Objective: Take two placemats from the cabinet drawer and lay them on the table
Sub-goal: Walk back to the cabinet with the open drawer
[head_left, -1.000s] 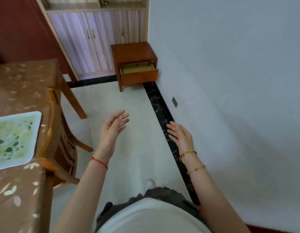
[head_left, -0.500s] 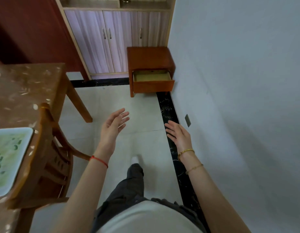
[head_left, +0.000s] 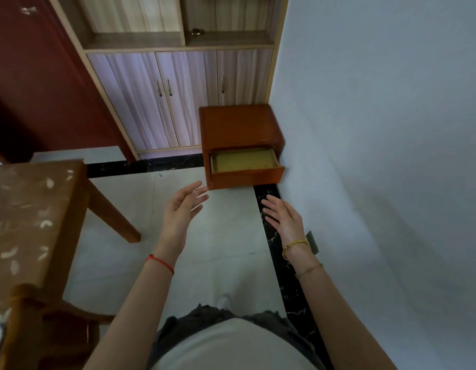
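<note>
pale wall [head_left: 378,102], tiled floor [head_left: 226,236], wooden chair [head_left: 31,332]

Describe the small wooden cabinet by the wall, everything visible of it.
The small cabinet is a low box of glossy reddish-orange wood with a flat top. It stands on the floor in the corner, its right side against the white wall and its back near the tall cupboard. Its one visible drawer is pulled out, showing a flat yellow-green inside; whether that is a placemat cannot be told. Neither the left hand nor the right hand touches it.
</note>
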`<action>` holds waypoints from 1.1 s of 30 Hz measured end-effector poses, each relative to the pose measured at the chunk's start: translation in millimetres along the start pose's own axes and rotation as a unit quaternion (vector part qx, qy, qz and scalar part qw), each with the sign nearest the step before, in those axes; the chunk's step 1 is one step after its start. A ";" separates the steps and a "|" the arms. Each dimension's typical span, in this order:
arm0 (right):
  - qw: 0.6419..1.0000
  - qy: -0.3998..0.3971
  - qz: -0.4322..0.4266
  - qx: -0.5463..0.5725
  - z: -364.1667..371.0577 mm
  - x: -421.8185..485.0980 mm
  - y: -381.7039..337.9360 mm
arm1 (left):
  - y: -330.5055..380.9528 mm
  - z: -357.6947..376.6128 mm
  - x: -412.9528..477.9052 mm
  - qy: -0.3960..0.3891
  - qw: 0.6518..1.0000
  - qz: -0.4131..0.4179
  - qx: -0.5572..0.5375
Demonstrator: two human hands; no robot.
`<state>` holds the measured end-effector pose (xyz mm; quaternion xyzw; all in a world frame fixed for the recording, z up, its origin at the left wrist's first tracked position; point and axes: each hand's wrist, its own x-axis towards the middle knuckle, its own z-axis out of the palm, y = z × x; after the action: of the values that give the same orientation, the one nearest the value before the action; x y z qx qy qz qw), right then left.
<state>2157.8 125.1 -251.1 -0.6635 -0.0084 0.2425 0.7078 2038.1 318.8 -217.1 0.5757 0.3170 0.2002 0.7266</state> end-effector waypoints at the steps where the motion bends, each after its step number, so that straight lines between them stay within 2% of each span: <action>1: 1.000 0.003 -0.001 0.000 4.6 16.6 -4.5 | 4.6 5.3 18.3 -0.001 1.000 -0.003 0.003; 10: 1.000 0.012 0.014 -0.002 14.0 146.0 -37.7 | 16.8 48.8 144.8 -0.013 0.999 -0.027 0.014; 19: 0.998 -0.024 0.052 -0.020 -2.0 289.5 -72.1 | 14.5 112.1 257.1 0.038 0.998 -0.059 0.001; 28: 0.984 -0.049 0.149 -0.082 -21.7 406.6 -72.7 | -18.9 158.3 344.4 0.084 0.980 -0.180 -0.021; 33: 0.972 -0.022 0.219 -0.076 -21.6 452.6 -54.0 | -44.2 164.6 385.5 0.107 0.959 -0.257 -0.045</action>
<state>2582.2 265.2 -343.0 -0.6956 0.1035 0.4047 0.5845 2425.7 443.5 -326.0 0.4166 0.5207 0.0816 0.7407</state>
